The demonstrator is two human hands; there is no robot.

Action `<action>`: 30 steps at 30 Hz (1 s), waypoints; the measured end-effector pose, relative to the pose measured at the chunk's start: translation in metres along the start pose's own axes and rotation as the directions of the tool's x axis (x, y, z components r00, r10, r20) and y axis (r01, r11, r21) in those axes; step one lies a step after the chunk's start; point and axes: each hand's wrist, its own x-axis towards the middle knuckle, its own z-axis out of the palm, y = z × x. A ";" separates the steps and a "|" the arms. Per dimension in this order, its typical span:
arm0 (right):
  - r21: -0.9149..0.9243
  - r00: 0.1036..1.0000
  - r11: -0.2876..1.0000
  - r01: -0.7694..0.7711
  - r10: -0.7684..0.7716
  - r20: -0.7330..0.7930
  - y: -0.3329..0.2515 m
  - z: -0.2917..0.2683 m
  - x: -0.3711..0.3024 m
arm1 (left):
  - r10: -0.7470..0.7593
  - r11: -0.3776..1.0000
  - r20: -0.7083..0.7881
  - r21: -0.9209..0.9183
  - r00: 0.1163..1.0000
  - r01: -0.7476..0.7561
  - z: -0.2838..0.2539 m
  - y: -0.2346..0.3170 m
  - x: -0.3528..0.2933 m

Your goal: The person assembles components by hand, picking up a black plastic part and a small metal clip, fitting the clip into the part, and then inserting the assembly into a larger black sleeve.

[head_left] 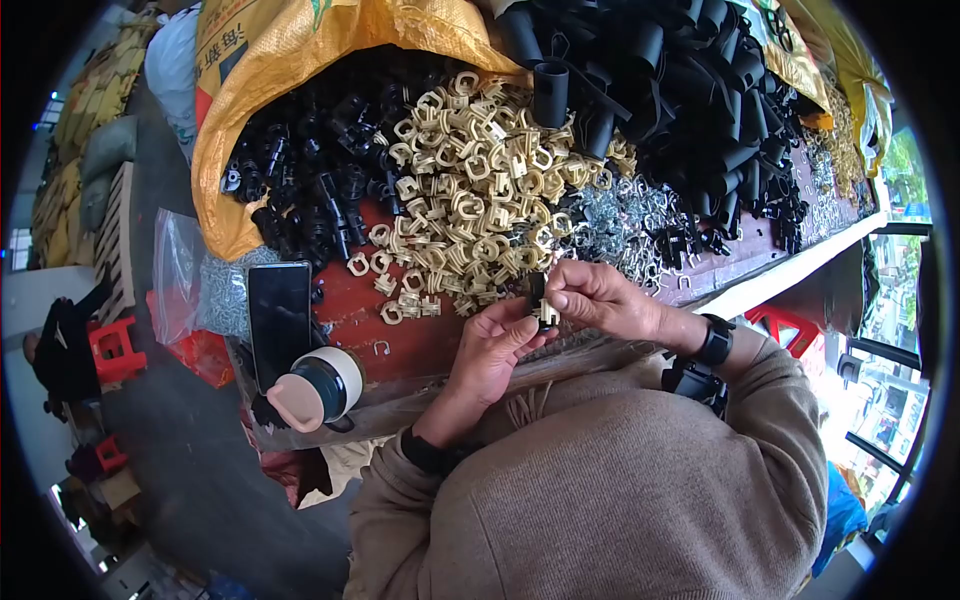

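Note:
Close to the table's front edge, my left hand (495,352) has its fingers closed around a small black plastic fitting (538,288). A cream plastic clip (547,313) sits against the fitting's lower part. From the right, my right hand (607,303) pinches at the same spot with thumb and forefinger, on the clip or the fitting; the fingers hide exactly which. Just beyond both hands rises a large heap of cream plastic clips (480,190). Black ribbed fittings (325,205) are piled to its left, and U-shaped metal clips (625,215) lie to its right.
Black tubes (735,120) fill the back right. A yellow woven sack (212,190) opens at the left. Nearer stand a dark phone (280,325), a lidded mug (345,385) and a bag of screws (222,290). Red stools (118,350) are on the floor.

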 end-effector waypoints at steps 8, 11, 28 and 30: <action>-0.176 0.998 0.984 -0.042 0.033 -0.052 -0.001 0.000 -0.002 | -0.011 1.000 -0.025 0.012 1.000 0.011 0.002 -0.001 0.000; -0.382 0.987 0.916 0.124 -0.155 -0.049 0.003 0.001 -0.001 | -0.055 0.998 -0.021 -0.014 0.998 0.054 0.004 0.001 -0.001; -0.900 0.869 0.363 -0.241 -0.333 -0.367 0.012 -0.055 0.010 | 0.010 1.000 -0.025 -0.005 1.000 -0.011 0.001 0.004 0.001; -0.899 0.874 0.342 -0.274 -0.302 -0.381 0.010 -0.053 0.011 | 0.013 1.000 -0.037 -0.001 0.999 -0.013 0.002 0.004 0.002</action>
